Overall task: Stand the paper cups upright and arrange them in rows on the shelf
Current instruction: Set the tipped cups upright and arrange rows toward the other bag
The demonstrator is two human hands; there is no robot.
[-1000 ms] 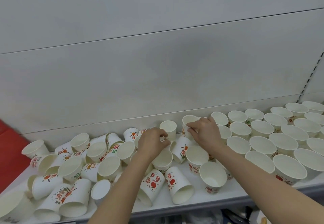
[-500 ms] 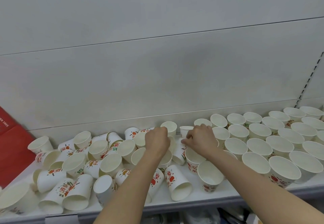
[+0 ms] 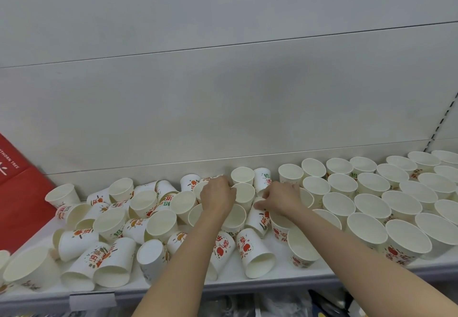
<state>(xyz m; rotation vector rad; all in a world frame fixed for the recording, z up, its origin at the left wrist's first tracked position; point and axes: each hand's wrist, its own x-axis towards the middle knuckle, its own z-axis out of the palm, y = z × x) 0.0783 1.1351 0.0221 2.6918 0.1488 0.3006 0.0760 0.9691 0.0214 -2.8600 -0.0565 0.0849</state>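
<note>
1. Your left hand (image 3: 218, 199) sits mid-shelf towards the back edge, fingers curled down over the rim of a cup (image 3: 244, 192) tilted with its mouth facing you. Whether the fingers actually pinch that rim, I cannot tell.
2. Your right hand (image 3: 281, 199) is just beside it, fingertips pinching the white base of a toppled cup (image 3: 257, 218). That cup's long axis runs front to back, base towards the back wall, mouth towards the front edge.
3. The shelf (image 3: 272, 275) is a flat white board with a pale grey front lip.
4. Right half of the shelf: upright cups (image 3: 371, 184) stand in rows, mouths up, rims touching or nearly so, reaching the right edge.
5. Left half: a jumble of fallen cups (image 3: 114, 230), long axes pointing every way, many mouths towards the front edge, some leaning on each other.
6. All cups are tapered white paper, smooth inside, rolled rims, red, orange and green print outside.
7. One cup (image 3: 256, 254) lies near the front edge, mouth facing front-right.
8. A red box (image 3: 17, 192) stands at the left edge, touching nothing you hold.
</note>
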